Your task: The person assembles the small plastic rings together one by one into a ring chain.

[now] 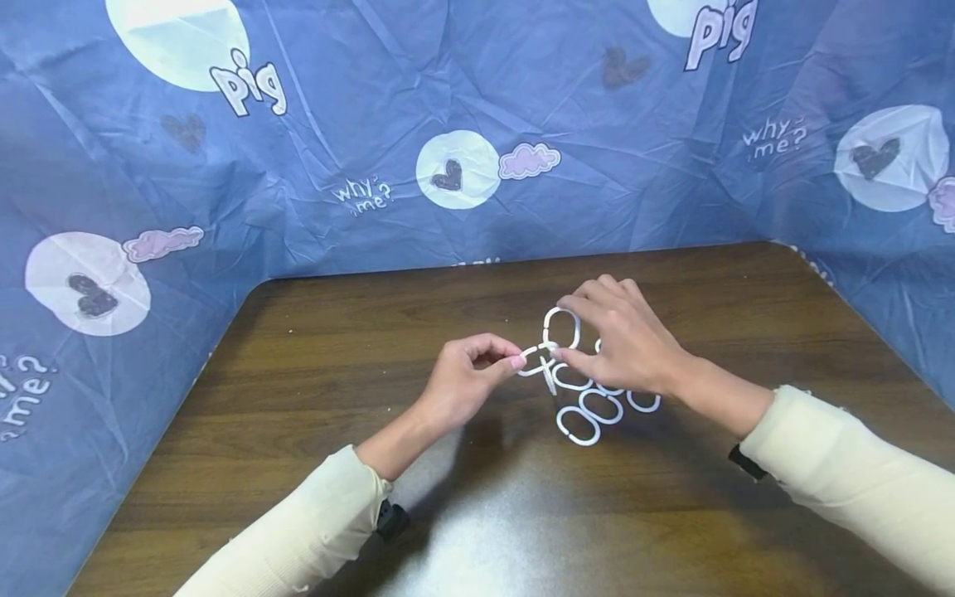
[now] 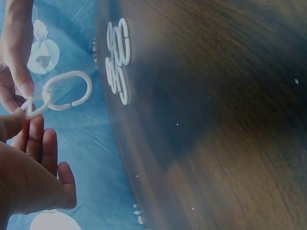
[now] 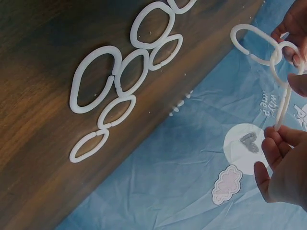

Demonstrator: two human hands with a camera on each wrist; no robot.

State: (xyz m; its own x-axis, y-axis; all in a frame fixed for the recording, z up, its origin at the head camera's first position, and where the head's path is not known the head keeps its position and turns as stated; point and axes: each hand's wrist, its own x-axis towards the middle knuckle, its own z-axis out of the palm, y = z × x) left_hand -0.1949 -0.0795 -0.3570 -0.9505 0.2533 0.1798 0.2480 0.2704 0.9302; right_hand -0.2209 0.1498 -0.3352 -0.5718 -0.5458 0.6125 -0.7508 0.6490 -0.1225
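My left hand (image 1: 464, 380) pinches a white oval link ring (image 1: 525, 354) between thumb and fingertips, above the wooden table. My right hand (image 1: 630, 340) pinches a second white link ring (image 3: 282, 111), which shows edge-on in the right wrist view and meets the left hand's ring. A third link ring (image 2: 89, 86) hangs from the left hand's ring, threaded through it, with a small gap in its side. Fingers partly hide where the two held rings meet, so whether they interlock is unclear.
Several more white link rings (image 3: 74, 91) lie on the wooden table (image 1: 336, 398) below and beside my right hand, some touching. A blue printed cloth (image 1: 336, 124) stands behind and along both sides of the table. Each wrist wears a dark band (image 1: 391, 521).
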